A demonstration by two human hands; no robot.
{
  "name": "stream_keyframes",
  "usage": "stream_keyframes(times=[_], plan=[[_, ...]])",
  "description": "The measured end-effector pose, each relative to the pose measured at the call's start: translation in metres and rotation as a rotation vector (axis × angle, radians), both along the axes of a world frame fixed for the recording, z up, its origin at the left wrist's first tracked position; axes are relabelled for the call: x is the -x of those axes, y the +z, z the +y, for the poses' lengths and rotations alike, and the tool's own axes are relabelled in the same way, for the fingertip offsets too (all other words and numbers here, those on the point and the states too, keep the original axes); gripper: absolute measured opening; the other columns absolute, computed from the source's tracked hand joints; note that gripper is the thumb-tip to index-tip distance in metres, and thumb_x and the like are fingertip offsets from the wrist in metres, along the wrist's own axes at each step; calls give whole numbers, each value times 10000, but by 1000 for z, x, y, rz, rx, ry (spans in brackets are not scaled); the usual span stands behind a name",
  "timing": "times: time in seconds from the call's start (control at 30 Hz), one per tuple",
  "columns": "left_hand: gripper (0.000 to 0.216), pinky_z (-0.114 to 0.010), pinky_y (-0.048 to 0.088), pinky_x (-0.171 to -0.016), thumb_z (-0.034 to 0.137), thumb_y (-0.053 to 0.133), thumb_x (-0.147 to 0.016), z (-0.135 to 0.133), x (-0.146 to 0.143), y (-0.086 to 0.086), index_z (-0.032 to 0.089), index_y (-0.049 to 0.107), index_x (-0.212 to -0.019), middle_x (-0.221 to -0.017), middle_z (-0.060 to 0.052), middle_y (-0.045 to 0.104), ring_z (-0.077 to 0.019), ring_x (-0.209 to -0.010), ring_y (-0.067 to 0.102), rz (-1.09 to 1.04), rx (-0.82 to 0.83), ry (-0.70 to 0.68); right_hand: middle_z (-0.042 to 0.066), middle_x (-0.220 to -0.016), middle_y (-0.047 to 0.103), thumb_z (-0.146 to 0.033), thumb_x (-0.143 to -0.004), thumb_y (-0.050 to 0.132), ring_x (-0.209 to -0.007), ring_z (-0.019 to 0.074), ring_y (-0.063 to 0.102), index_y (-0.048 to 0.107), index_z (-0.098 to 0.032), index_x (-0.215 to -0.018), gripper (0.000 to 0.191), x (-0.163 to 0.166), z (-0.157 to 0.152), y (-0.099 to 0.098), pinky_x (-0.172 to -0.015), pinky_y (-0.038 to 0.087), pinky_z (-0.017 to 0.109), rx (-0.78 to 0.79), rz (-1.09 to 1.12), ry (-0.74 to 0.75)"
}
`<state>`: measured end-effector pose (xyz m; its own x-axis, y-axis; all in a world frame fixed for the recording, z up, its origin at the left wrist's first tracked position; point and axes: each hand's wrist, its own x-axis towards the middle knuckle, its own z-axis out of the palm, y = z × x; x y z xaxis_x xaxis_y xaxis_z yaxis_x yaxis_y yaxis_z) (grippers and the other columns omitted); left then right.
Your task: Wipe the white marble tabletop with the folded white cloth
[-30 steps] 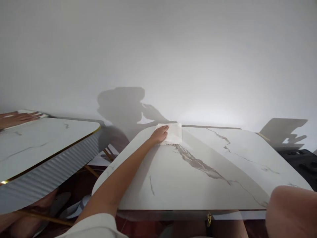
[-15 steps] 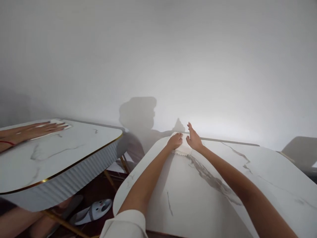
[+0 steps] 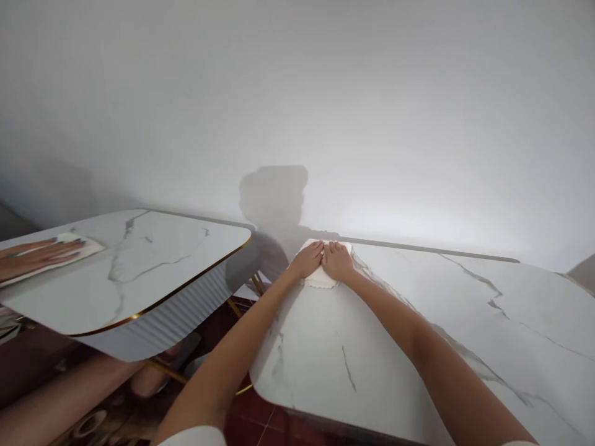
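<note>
A folded white cloth (image 3: 320, 279) with a wavy edge lies on the far left corner of a white marble-patterned table (image 3: 325, 347). My left hand (image 3: 307, 260) presses on the cloth's left part, its fingers closed together and curled over it. Beside it, my right hand (image 3: 338, 261) bears down on the right part with bent fingers. The fingertips of both hands meet near the middle of the cloth. Both arms reach far forward over the tabletop.
To the left stands a second marble-patterned table (image 3: 186, 272) with a gold edge and ribbed side. Another person's hand (image 3: 41, 257) lies flat on a white cloth (image 3: 90, 248) there. A grey wall (image 3: 418, 124) runs behind both tables. That person's leg (image 3: 79, 387) is below.
My right hand, raised and spread before, has come down onto the cloth beside my left hand. The other person's hand and cloth have shifted left in view as the view changed.
</note>
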<state>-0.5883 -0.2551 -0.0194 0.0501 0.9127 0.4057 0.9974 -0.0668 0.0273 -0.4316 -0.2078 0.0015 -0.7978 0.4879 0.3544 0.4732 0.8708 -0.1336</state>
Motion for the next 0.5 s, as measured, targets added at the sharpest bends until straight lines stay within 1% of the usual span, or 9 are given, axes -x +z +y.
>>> stream_keyframes(times=[0.07,0.13,0.2,0.3,0.4,0.5], plan=[[438,-469,369,-1106,176,305,-889,-28,3,-7,116,515,-1269,-1327,-148,559,-240,-1291,463,38,-23,-6,179,-1453,427,-255,-971,341,-1351,291,349,410,-33,-1405,492,-1,-23,0,-1101,241,427,-9,23,35],[454,-490,370,-1100,180,295,-891,-62,-2,-13,95,507,-1283,-1328,-166,556,-255,-1301,453,78,-46,15,182,-1439,445,-252,-964,356,-1335,289,372,428,-29,-1389,485,-5,-48,-2,-1099,251,432,-12,51,82],[472,-499,377,-1091,183,285,-899,-98,-12,-16,91,489,-1314,-1344,-172,545,-262,-1315,440,104,-68,72,193,-1422,462,-251,-955,376,-1323,291,386,430,-5,-1379,494,-11,-75,-4,-1102,255,435,-11,80,124],[488,-490,383,-1088,194,279,-909,-146,-34,-16,94,464,-1349,-1374,-166,523,-262,-1334,419,138,-61,144,221,-1404,472,-254,-939,402,-1313,311,399,420,38,-1372,523,-26,-111,-7,-1097,275,452,-11,107,169],[486,-479,391,-1082,216,270,-922,-182,-60,-14,90,469,-1348,-1384,-169,513,-265,-1331,423,164,-52,197,251,-1385,479,-249,-934,406,-1302,320,420,442,57,-1351,518,-45,-141,-7,-1078,310,472,-30,112,214],[490,-469,394,-1080,241,270,-929,-205,-90,-14,80,474,-1345,-1385,-181,507,-270,-1314,443,156,-60,257,269,-1369,487,-250,-934,405,-1291,324,442,462,74,-1332,517,-71,-160,-5,-1065,338,473,-61,83,252]])
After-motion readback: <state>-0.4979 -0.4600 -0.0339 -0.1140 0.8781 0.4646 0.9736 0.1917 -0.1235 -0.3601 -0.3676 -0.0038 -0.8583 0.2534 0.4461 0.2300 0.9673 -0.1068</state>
